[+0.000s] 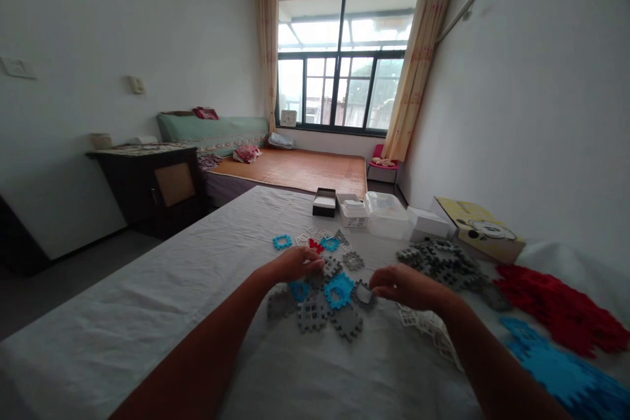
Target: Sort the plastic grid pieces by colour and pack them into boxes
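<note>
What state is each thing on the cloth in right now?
Grey-and-blue interlocking plastic tile mat: partly joined, lying flat.
Left hand: fingers resting on that mat.
Right hand: fingers pinching a grey notched plastic tile at the mat's edge.
Small black cardboard box: open.
Red plastic tile heap: loose, unjoined.

Grey, blue tiles [325, 302] — white cloth [197, 289].

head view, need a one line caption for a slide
Left hand and right hand handle grey and blue interlocking tiles on a white cloth.
</note>
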`<state>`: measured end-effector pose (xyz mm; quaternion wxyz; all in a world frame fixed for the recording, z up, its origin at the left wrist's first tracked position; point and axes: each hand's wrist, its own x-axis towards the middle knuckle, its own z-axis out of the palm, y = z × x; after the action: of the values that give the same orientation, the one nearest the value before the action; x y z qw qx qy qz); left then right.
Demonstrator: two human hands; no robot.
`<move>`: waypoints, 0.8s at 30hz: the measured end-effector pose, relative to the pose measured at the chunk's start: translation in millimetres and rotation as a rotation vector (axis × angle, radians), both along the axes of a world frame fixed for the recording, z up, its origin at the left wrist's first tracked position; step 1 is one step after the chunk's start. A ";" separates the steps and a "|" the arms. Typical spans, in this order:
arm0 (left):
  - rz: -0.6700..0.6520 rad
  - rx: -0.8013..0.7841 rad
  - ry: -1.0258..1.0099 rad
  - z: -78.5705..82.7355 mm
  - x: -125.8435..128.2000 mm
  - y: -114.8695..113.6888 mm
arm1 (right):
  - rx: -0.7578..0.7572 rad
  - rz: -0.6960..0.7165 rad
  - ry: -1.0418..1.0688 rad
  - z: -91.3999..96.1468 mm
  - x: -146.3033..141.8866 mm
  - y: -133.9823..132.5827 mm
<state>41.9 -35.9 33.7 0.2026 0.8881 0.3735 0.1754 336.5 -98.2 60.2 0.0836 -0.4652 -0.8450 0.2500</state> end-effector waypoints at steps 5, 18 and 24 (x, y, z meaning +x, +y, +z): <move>0.094 0.050 -0.060 -1.2 -5.7 6.3 | 0.169 -0.092 -0.015 -6.1 -16.0 3.0; -0.030 -0.140 0.062 6.5 -33.7 11.2 | 0.291 -0.232 0.044 -23.4 -45.1 4.2; 0.097 -0.075 0.095 0.4 -39.4 15.0 | 0.333 -0.143 -0.119 -16.4 -71.2 21.0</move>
<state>2.5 -20.9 34.1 0.2092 0.8679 0.4317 0.1285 265.3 -77.2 43.8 0.1268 -0.5176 -0.8431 0.0724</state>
